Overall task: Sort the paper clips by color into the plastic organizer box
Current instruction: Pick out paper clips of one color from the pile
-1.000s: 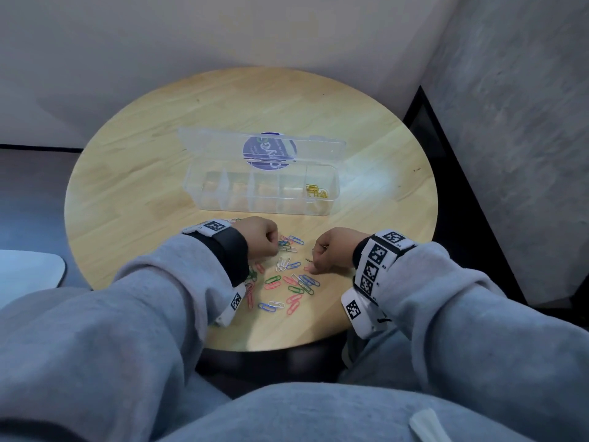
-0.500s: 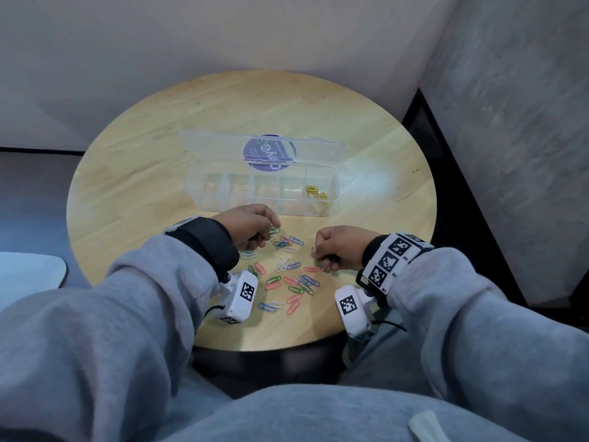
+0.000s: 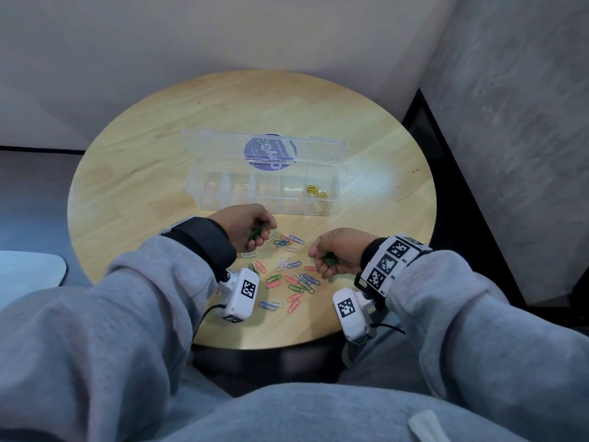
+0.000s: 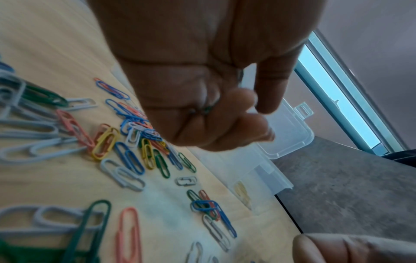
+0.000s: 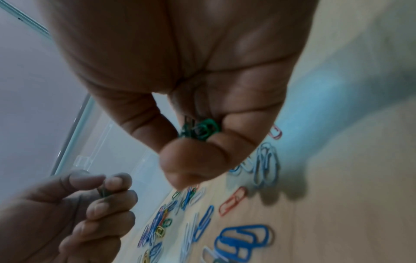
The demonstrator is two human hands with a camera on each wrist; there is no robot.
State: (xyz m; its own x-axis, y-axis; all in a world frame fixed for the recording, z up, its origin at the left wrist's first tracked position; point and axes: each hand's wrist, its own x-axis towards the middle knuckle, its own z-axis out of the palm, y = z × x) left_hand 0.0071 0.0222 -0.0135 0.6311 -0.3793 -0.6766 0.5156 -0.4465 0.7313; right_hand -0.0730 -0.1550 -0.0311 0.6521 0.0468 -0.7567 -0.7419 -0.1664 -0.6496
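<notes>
While both the left hand and right hand clutch green clips, loose clips litter the table.

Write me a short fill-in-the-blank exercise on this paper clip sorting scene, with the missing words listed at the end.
1. Both hands, the left hand and the right hand, hold paper clips of the colour ____.
2. The only clips already in the organizer box are ____ in colour.
3. The lid of the box is ____.
4. The loose clips lie on a round ____ table.

Missing words: green; yellow; open; wooden
</notes>
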